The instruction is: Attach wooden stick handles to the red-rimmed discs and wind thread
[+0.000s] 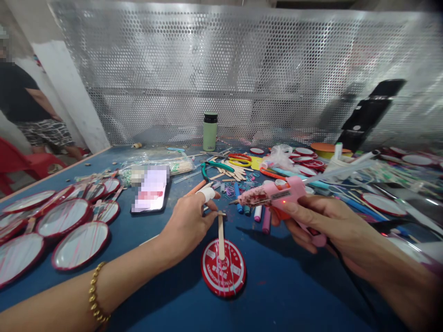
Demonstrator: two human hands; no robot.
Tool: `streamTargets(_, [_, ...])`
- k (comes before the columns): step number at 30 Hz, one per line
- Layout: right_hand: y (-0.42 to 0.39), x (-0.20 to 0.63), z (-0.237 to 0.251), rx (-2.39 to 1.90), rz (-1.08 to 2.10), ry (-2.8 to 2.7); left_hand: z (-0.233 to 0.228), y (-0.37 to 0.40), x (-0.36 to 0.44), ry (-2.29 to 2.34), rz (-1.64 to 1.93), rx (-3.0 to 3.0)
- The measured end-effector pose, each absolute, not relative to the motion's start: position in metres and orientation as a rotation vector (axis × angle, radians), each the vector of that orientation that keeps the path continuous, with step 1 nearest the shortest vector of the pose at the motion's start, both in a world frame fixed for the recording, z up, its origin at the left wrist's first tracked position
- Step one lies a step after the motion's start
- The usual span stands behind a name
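My left hand (188, 216), with a white wrap on one finger, pinches a thin short wooden stick (222, 214). This short piece lies crosswise at the top end of a flat craft stick (221, 237). The craft stick's lower end rests on a round red lid (224, 276) with white printing, lying on the table below my hands. My right hand (311, 221) is wrapped round a pink hot glue gun (273, 196), which has a small orange light lit. Its nozzle points left, apart from the sticks, and a clear glue stick (341, 167) runs out of its back.
Several red-rimmed discs with craft sticks (81, 244) lie at the left, beside a phone (151, 189). Behind stand a green bottle (209, 133) and teal-handled pliers (218, 166) among loose sticks. Markers (266, 219) lie near the glue gun. A person (24, 97) is at far left.
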State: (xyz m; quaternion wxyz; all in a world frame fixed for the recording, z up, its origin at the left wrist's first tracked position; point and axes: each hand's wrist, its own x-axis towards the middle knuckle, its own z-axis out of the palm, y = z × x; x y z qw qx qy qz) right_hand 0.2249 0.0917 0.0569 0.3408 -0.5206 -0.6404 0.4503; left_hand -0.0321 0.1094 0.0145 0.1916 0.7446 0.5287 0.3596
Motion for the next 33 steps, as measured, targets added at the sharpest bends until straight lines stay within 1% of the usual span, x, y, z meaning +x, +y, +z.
streamTargets(8, [0.0923, 0.2250, 0.0575, -1.354, 1.164, -1.662, 0.0247, 0.1079, -0.0364, 1.555, 1.063, 2.098])
streamTargets(22, [0.0939, 0.2230, 0.0577, -1.396, 1.115, -1.659, 0.0175, 0.1072, -0.0379, 1.444, 0.994, 2.237])
streamTargets(33, [0.0922, 0.2241, 0.0594, -1.353, 1.155, -1.680, 0.0194, 0.1047, -0.0369, 1.490, 0.977, 2.261])
